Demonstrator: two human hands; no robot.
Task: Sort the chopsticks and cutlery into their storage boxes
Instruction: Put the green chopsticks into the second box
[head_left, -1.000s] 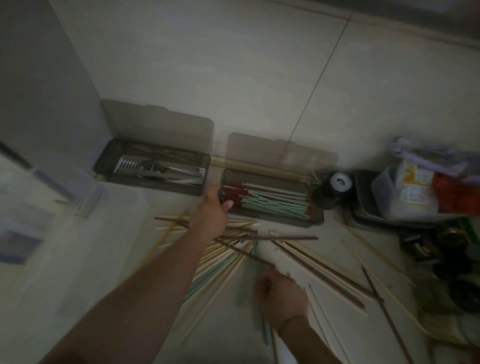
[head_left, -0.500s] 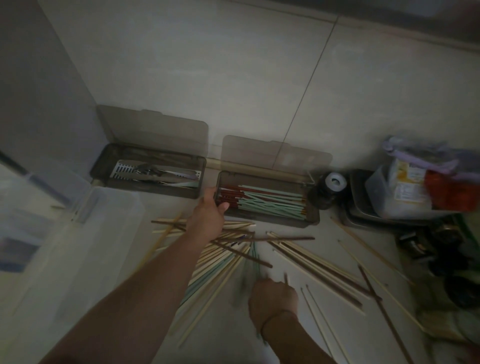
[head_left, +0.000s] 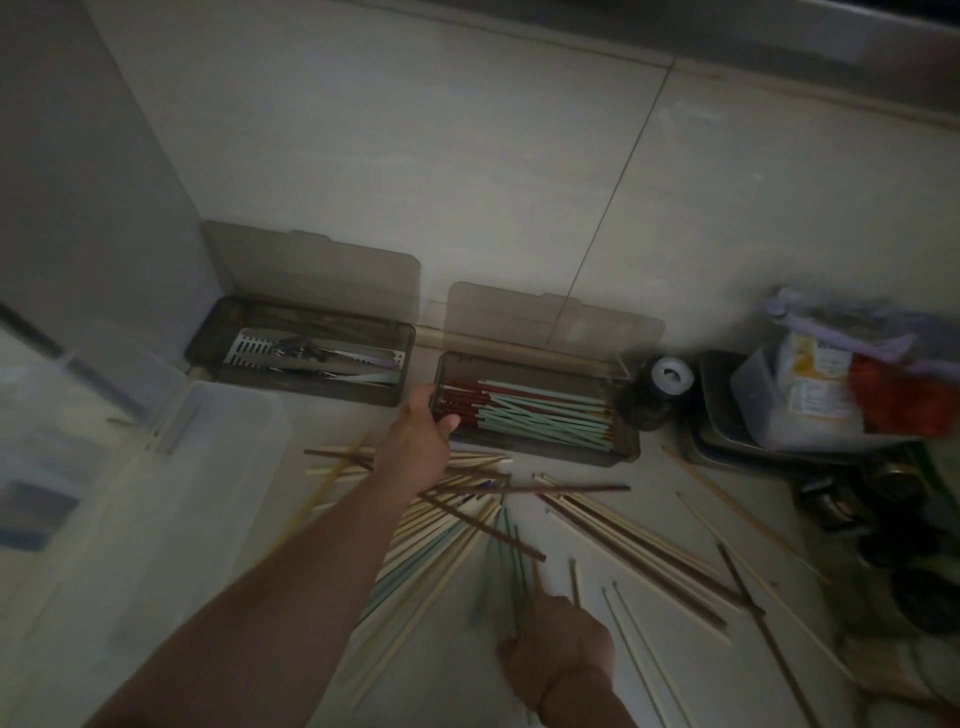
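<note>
Counter (head_left: 597, 670), pale and dim, runs back to a tiled wall (head_left: 467, 171). At my left, a big clear tub (head_left: 171, 499) sits on the counter, blurred. Against the wall stand two smoky boxes with lids propped open. The cutlery box (head_left: 301, 387) is on the left and holds metal pieces on a slotted tray; I cannot tell the pieces apart. The chopstick box (head_left: 540, 452) is on the right, just beside it, and holds red-brown and mint chopsticks lying lengthwise. At far right, a clutter of containers (head_left: 810, 400) and dark jars sits near the wall. A loose pile (head_left: 452, 525) of pale, brown and mint chopsticks lies fanned on the counter in front of the chopstick box, with more strays (head_left: 639, 545) spread to the right, some crossing each other. My left hand (head_left: 415, 447) reaches forward over the pile, thumb hooked on the near left corner of the chopstick box, the other fingers hidden behind the hand; it grips that corner as far as I can see. My right hand (head_left: 558, 649) is low and near, fingers curled round a few mint sticks (head_left: 506, 566) that rise from the fist, motion-blurred, tips pointing toward the pile.
</note>
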